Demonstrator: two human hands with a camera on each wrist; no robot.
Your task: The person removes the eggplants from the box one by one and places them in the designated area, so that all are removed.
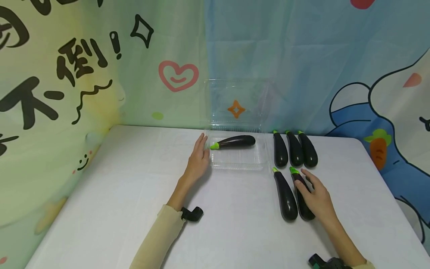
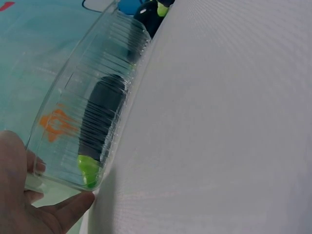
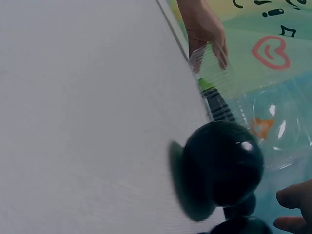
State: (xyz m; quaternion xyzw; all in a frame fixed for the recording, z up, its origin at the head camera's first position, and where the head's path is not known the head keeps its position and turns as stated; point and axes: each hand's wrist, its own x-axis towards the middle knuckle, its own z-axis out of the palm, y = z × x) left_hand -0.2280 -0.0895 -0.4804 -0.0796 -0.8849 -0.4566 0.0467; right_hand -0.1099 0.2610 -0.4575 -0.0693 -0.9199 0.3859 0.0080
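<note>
A clear plastic box [image 1: 235, 164] with its lid raised stands at the back of the table, one eggplant [image 1: 236, 141] lying inside. Along the box's left end rests my left hand [image 1: 198, 158], fingers straight; in the left wrist view its fingertips [image 2: 80, 202] are at the box's bottom corner. My right hand [image 1: 315, 196] is over an eggplant [image 1: 302, 200] in the front row, thumb and fingers spread apart around its upper part. In the right wrist view, fingers [image 3: 295, 197] show beside the dark, rounded eggplant ends, with a gap between.
Left of the right hand's eggplant lies another eggplant [image 1: 285, 196]. Three more eggplants, including a leftmost one [image 1: 280, 149], line up behind them, right of the box. A white cloth covers the table [image 1: 235, 224]; a printed curtain [image 1: 302, 67] hangs close behind it.
</note>
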